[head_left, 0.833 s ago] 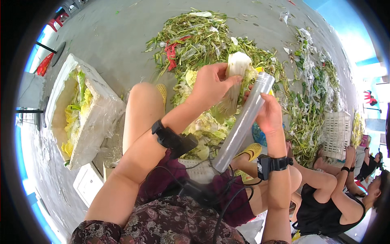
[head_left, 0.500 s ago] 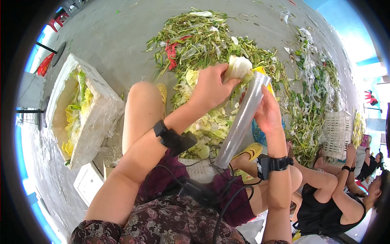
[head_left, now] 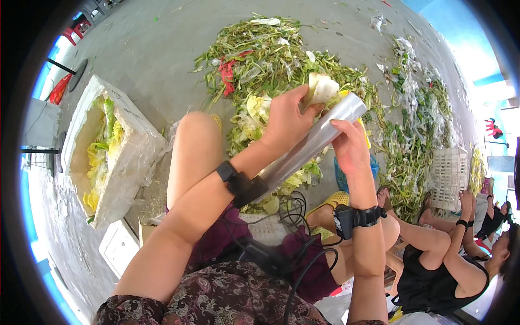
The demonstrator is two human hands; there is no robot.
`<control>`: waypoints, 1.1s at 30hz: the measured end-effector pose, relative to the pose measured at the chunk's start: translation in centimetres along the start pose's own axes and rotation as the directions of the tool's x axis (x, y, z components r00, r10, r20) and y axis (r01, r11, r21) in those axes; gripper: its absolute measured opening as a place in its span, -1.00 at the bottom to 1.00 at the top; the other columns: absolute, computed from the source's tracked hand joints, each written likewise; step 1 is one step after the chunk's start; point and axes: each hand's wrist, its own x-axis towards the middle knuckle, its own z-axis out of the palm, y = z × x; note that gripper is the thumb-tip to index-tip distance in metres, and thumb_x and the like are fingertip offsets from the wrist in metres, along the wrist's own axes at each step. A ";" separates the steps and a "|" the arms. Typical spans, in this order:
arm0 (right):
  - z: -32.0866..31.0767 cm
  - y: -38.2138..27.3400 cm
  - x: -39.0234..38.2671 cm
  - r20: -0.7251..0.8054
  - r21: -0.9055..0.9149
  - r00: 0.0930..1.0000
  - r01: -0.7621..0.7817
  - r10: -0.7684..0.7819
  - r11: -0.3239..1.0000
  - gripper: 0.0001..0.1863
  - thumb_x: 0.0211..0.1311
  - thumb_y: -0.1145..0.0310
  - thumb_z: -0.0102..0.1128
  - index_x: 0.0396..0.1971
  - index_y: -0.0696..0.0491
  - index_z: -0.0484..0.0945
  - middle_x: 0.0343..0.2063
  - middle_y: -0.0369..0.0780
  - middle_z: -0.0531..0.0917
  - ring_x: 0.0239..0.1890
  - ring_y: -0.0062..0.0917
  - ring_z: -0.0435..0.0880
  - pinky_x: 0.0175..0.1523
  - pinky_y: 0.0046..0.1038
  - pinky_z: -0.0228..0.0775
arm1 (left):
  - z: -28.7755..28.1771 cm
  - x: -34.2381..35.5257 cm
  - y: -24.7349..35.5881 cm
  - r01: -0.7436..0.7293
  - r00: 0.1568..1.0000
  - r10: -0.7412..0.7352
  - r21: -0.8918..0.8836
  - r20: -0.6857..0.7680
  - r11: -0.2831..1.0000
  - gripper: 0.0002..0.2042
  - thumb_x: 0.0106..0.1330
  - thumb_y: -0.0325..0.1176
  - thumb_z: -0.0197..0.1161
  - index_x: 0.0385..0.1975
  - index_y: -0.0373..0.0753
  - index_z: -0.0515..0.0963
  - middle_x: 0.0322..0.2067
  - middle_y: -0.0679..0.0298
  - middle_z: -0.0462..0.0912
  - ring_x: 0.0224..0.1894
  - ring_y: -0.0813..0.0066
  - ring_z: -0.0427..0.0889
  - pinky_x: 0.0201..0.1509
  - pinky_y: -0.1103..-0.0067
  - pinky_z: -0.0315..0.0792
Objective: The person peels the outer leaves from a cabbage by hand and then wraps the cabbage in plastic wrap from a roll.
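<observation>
My left hand (head_left: 287, 122) is closed around a pale white piece of cabbage (head_left: 322, 88), with thumb and fingers pinching its lower end. A long roll of clear plastic film (head_left: 311, 142) slants between my hands. My right hand (head_left: 352, 149) grips the roll near its upper end, the thumb lying along the front and the other fingers mostly hidden behind it. The lower end of the roll reaches my left wrist and passes behind its black band. Under the roll lie loose yellow-green cabbage leaves (head_left: 252, 122).
A white foam box (head_left: 127, 157) with yellowish leaves leans at left. Heaps of green trimmings (head_left: 260, 51) cover the floor ahead and to the right. A blue bag (head_left: 340, 176) sits beyond my right foot. At right are a white crate (head_left: 450, 177) and a seated person (head_left: 444, 271).
The roll has tilted further, its lower end swinging left toward my left wrist and its upper end shifting slightly right. My left hand keeps hold of the cabbage piece.
</observation>
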 end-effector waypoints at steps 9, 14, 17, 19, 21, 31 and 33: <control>1.4 -0.3 0.7 -0.008 -0.225 0.979 0.195 -0.201 0.955 -0.62 -0.02 0.53 0.16 -0.12 0.21 0.42 -0.20 -0.20 0.56 -0.14 -0.48 0.51 0.01 -0.45 0.31 | -0.3 0.1 0.3 0.049 0.994 -0.060 -0.116 -0.096 0.992 -0.79 0.03 -0.38 0.34 -0.52 -0.37 0.47 -0.71 0.15 0.43 -0.69 0.46 0.30 -0.57 0.55 0.27; 1.5 -1.0 0.9 -0.021 -0.070 0.994 0.109 -0.111 0.992 -0.59 -0.09 0.55 0.23 -0.13 0.21 0.44 -0.22 -0.22 0.57 -0.18 -0.53 0.53 0.00 -0.47 0.32 | -0.2 0.1 0.4 0.038 0.992 -0.047 -0.082 -0.114 0.996 -0.81 0.03 -0.41 0.32 -0.48 -0.37 0.47 -0.63 0.07 0.49 -0.62 0.27 0.42 -0.51 0.49 0.34; 1.8 -0.8 0.8 0.016 -0.171 0.993 0.117 -0.116 0.978 -0.59 -0.13 0.54 0.31 -0.18 0.20 0.47 -0.27 -0.25 0.60 -0.23 -0.57 0.56 -0.05 -0.50 0.35 | 0.3 -0.4 -0.6 -0.046 0.989 0.041 -0.032 -0.140 0.998 -0.80 0.01 -0.47 0.28 -0.39 -0.38 0.47 -0.51 0.01 0.54 -0.50 0.11 0.52 -0.42 0.42 0.40; 2.2 -0.7 0.6 0.047 -0.271 0.990 0.143 -0.136 0.952 -0.63 -0.12 0.54 0.33 -0.21 0.20 0.50 -0.30 -0.25 0.62 -0.26 -0.57 0.58 -0.07 -0.51 0.35 | 0.8 -0.6 -1.1 -0.109 0.983 0.109 0.014 -0.147 0.994 -0.77 -0.01 -0.50 0.25 -0.33 -0.39 0.47 -0.45 -0.01 0.55 -0.43 0.04 0.55 -0.37 0.38 0.43; 2.5 -0.7 0.4 0.008 -0.172 0.991 0.134 -0.135 0.976 -0.70 -0.08 0.53 0.34 -0.27 0.19 0.54 -0.33 -0.26 0.64 -0.29 -0.60 0.60 -0.10 -0.56 0.36 | 1.2 -0.5 -1.4 -0.151 0.984 0.154 0.041 -0.090 0.988 -0.67 -0.01 -0.53 0.20 -0.18 -0.39 0.45 -0.38 -0.02 0.56 -0.35 0.01 0.55 -0.29 0.33 0.45; 2.2 -0.5 0.1 -0.162 -0.163 0.946 0.255 -0.281 0.953 -0.65 -0.14 0.59 0.39 -0.25 0.13 0.55 -0.32 -0.29 0.64 -0.30 -0.65 0.60 -0.12 -0.56 0.37 | 2.4 -2.2 -1.4 -0.353 0.929 0.350 -0.001 0.119 0.936 -0.51 0.10 -0.58 0.08 0.11 -0.39 0.25 -0.05 -0.11 0.43 -0.06 -0.02 0.47 -0.04 0.36 0.42; 2.4 -0.7 -0.1 -0.160 -0.238 0.939 0.261 -0.303 0.935 -0.65 -0.14 0.59 0.39 -0.27 0.13 0.54 -0.33 -0.29 0.64 -0.29 -0.64 0.59 -0.12 -0.57 0.38 | 2.2 -2.1 -1.2 -0.334 0.930 0.330 0.002 0.164 0.942 -0.49 0.12 -0.56 0.09 0.13 -0.40 0.22 -0.01 -0.10 0.41 0.03 -0.03 0.41 0.04 0.35 0.38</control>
